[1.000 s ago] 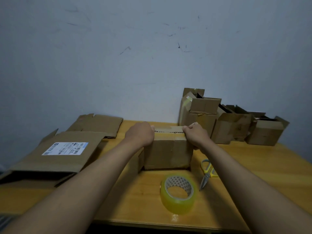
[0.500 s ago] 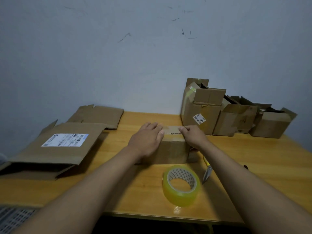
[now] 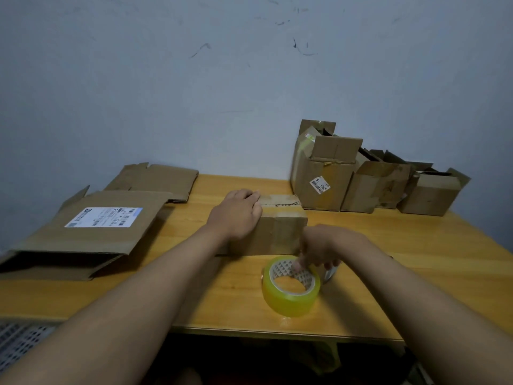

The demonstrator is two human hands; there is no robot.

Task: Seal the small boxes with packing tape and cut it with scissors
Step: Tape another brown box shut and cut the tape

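A small cardboard box (image 3: 280, 232) sits mid-table with its top flaps folded down. My left hand (image 3: 238, 213) lies flat on the box's left top and presses the flaps. A roll of clear yellowish packing tape (image 3: 290, 297) lies flat in front of the box. My right hand (image 3: 319, 250), blurred, reaches down onto the roll's far rim, with fingertips dipped into the core and other fingers outside it. The scissors are almost wholly hidden under my right hand; only a bit of blade (image 3: 331, 273) shows.
Three open small boxes (image 3: 374, 187) stand at the back right against the wall. A flattened large carton with a white label (image 3: 91, 232) and another flat cardboard sheet (image 3: 158, 179) lie at the left. The table's front edge (image 3: 277, 333) runs just below the tape.
My right hand left the box's top right edge and came down toward me onto the tape roll, covering the scissors. My left hand stays pressed on the box.
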